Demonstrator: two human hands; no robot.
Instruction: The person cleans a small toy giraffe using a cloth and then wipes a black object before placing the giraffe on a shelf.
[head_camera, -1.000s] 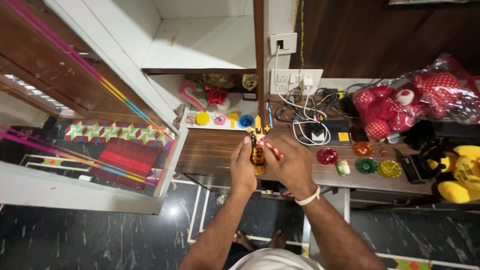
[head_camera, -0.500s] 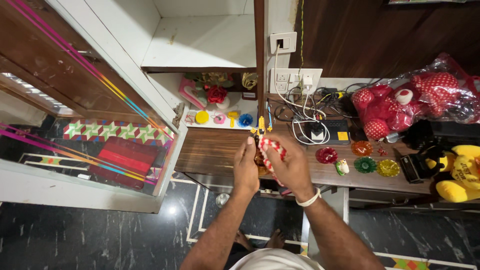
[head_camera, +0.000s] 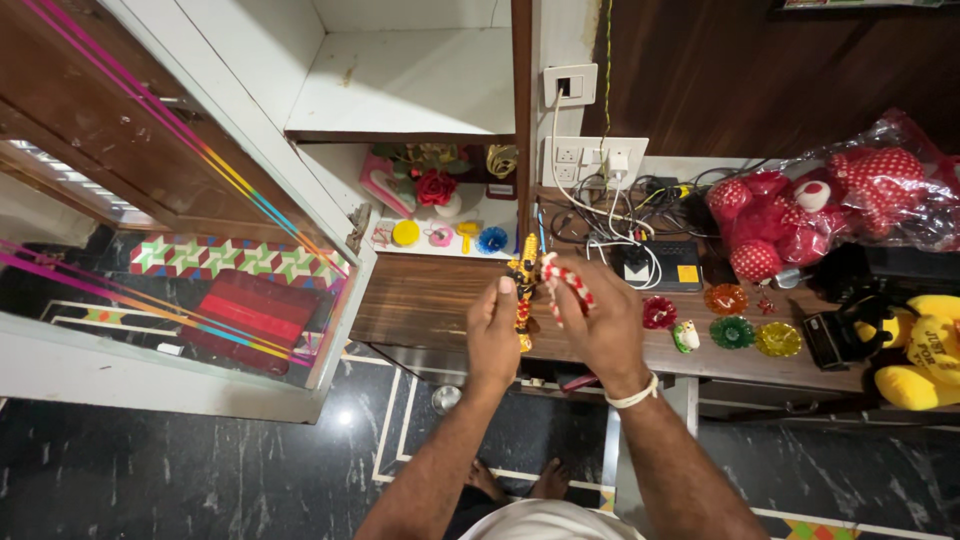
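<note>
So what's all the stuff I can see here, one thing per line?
figurine: one, golden-yellow, held up in the left hand
garland: one, red and white, in the right hand
round dishes: four, red, orange, green, yellow, on the wooden counter
plush toys: red spotted, in clear wrap, far right
yellow plush: one, right edge
cables: tangle, white and black, below the wall sockets
cupboard: white, door open
left hand: fingers closed on figurine
right hand: closed on garland, white wristband
</note>
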